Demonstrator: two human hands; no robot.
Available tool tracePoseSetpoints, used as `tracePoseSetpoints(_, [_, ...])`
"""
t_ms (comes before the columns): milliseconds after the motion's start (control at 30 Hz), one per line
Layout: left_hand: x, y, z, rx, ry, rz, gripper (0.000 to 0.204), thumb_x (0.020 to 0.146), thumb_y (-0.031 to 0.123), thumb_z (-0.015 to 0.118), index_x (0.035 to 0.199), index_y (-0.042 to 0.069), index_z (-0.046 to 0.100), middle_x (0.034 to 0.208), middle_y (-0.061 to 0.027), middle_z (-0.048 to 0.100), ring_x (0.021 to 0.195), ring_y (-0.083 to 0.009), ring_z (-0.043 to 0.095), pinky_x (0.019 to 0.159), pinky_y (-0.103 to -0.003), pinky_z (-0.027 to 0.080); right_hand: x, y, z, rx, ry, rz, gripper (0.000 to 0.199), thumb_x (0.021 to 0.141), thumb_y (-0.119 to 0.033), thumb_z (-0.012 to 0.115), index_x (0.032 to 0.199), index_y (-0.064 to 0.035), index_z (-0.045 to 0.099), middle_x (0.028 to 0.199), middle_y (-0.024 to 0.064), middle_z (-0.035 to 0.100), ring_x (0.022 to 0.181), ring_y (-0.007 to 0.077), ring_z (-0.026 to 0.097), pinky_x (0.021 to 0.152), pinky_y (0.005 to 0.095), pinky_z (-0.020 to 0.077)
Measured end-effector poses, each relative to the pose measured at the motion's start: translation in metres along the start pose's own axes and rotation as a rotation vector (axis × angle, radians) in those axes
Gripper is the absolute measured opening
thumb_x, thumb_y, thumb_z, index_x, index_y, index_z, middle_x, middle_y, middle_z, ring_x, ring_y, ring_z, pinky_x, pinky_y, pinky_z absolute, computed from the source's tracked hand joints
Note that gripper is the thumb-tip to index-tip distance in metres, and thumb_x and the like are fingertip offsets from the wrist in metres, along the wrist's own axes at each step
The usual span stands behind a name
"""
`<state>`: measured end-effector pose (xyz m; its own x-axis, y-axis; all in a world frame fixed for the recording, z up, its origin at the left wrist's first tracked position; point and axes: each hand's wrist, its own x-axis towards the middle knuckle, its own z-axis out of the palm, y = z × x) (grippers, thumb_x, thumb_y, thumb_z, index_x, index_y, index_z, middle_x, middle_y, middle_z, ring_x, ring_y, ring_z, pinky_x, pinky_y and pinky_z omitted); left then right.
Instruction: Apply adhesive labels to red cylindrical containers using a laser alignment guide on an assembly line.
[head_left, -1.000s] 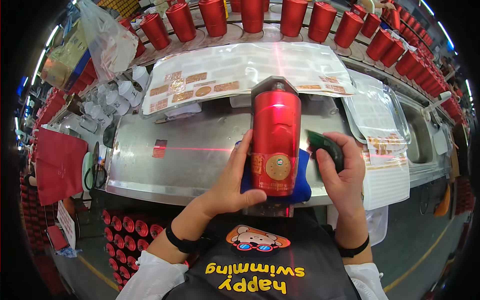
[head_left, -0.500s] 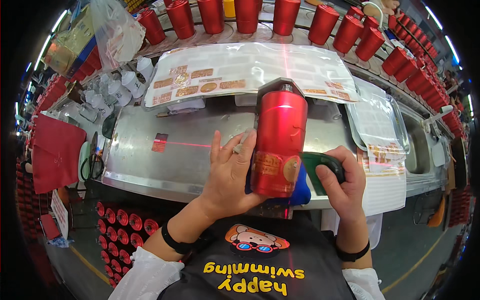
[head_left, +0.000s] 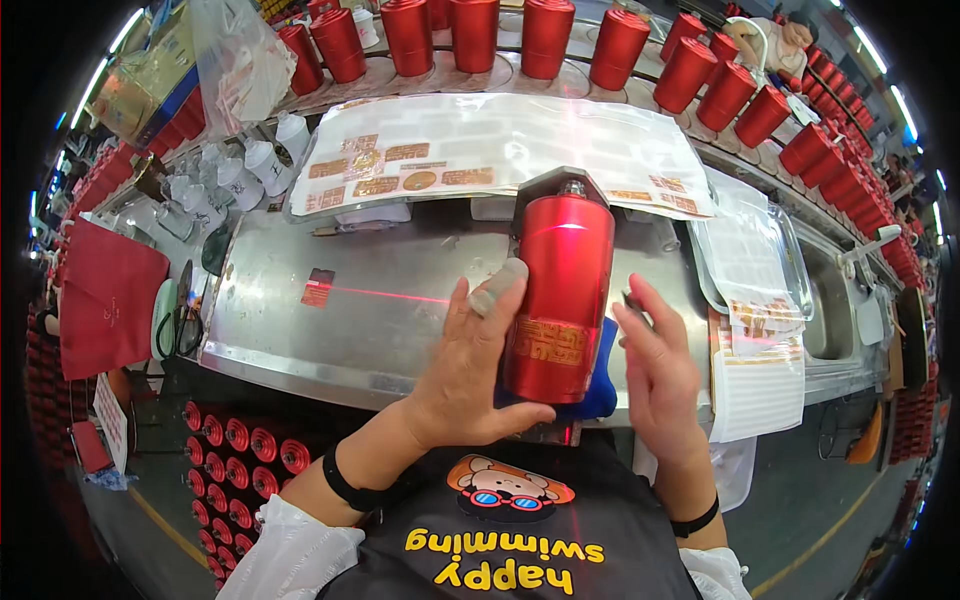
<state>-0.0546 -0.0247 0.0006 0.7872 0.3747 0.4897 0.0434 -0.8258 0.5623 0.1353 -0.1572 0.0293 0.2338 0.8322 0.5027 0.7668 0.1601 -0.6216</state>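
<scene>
A red metal canister [head_left: 563, 280] lies tilted in front of me, its narrow dark-tipped end pointing away. A gold patterned transfer decal [head_left: 550, 343] sits on its lower part. Behind its far end shows a dark angular holder [head_left: 537, 186]. My left hand [head_left: 465, 365] rests along the canister's left side, fingers stretched out and thumb spread near its base; pale covers wrap its fingertips. To the right, my right hand [head_left: 660, 375] is apart from the canister, fingers closed on a dark green scraper [head_left: 634, 302] seen nearly edge-on.
Blue cloth [head_left: 600, 385] lies under the canister. A white decal sheet [head_left: 480, 125] spans the back of the metal worktop [head_left: 330, 345]. Red canisters [head_left: 474, 35] line the conveyor behind. White bottles [head_left: 265, 165] and scissors [head_left: 186, 325] stand left, a sink [head_left: 830, 315] right. Another person [head_left: 780, 45] sits far right.
The canister has turned so its patterned decal faces up and the round gold mark is out of sight. My right hand has drawn the scraper off its side and tipped it edge-on.
</scene>
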Motion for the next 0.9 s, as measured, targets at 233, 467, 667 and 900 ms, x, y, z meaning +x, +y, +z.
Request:
tracePoseSetpoints(233, [0.01,-0.005,0.023,-0.618,0.114,-0.406,0.09,0.093,0.048,0.056,0.148,-0.007,0.012,0.148,-0.0281,0.027,0.14,-0.0356,0.028,0.114,-0.043,0.021,-0.008,-0.01,0.012,-0.255,-0.128,-0.172,0.051,0.074,0.003,0.064,0.122,-0.0133,0.065,0.135,0.0254,0.048,0.117,0.0407,0.051,0.097,0.0439,0.045])
tracePoseSetpoints(467, [0.008,-0.011,0.027,-0.545,0.107,-0.345,0.088,0.091,0.044,0.061,0.147,-0.008,0.016,0.146,-0.0296,0.029,0.136,-0.0394,0.03,0.113,-0.045,0.022,-0.009,-0.006,0.015,-0.276,-0.109,-0.221,0.054,0.07,0.004,0.063,0.121,-0.0143,0.066,0.135,0.0261,0.048,0.116,0.0409,0.051,0.096,0.0441,0.0455])
tracePoseSetpoints(667, [0.007,-0.011,0.027,-0.618,0.104,-0.37,0.082,0.093,0.04,0.059,0.147,-0.008,0.019,0.146,-0.0273,0.03,0.136,-0.0373,0.031,0.113,-0.043,0.023,-0.011,-0.006,0.014,-0.269,-0.118,-0.188,0.051,0.071,0.002,0.065,0.12,-0.0129,0.066,0.134,0.0264,0.048,0.115,0.0414,0.051,0.096,0.0448,0.0453])
tracePoseSetpoints(900, [0.009,-0.01,0.025,-0.634,0.115,-0.394,0.079,0.095,0.04,0.056,0.147,-0.007,0.019,0.147,-0.0252,0.03,0.137,-0.0347,0.031,0.114,-0.041,0.023,-0.011,-0.004,0.017,-0.24,-0.071,-0.173,0.039,0.08,0.002,0.064,0.119,-0.0059,0.066,0.13,0.0256,0.052,0.114,0.0404,0.052,0.096,0.0443,0.0452])
